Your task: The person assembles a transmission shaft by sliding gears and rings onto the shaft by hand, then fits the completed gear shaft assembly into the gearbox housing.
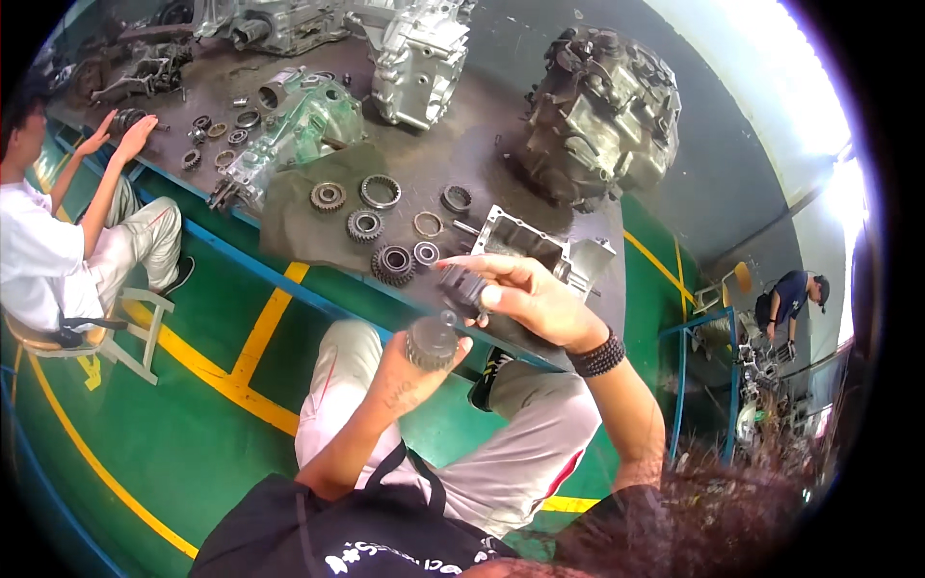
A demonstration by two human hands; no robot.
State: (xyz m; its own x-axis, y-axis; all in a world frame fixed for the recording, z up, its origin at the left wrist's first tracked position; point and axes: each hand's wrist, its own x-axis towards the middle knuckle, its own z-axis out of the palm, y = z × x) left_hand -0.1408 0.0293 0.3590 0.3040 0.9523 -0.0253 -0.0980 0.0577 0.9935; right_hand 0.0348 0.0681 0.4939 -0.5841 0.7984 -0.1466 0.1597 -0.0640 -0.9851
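I have the left hand (393,374) low in the middle, and it is wrapped around a dark grey, round metal part with a ridged side (432,345). The right hand (541,303) is a bit higher, just beside the table's edge. Its thumb (511,302) and fingers (501,264) pinch a dark grey, chunky metal part with grooves (462,286). The two parts are near each other, but I cannot tell if they touch. On the right wrist I see a dark bracelet made of round beads (597,356).

Past the hands is a big brown-grey table with a blue edge (482,159). A dark, flat cloth (297,207) lies on it. Close to the right hand I see a dark grey gear with a hole in the middle (394,265), a small silver ring-shaped part (426,253) and a thin, brass-coloured ring (428,224). An open silver metal case (525,241) sits just behind the right hand. A large, lumpy grey metal machine (602,116) stands farther back.

Off to the left, another person in a white shirt (34,246) sits with both hands at a dark, round part (125,120).
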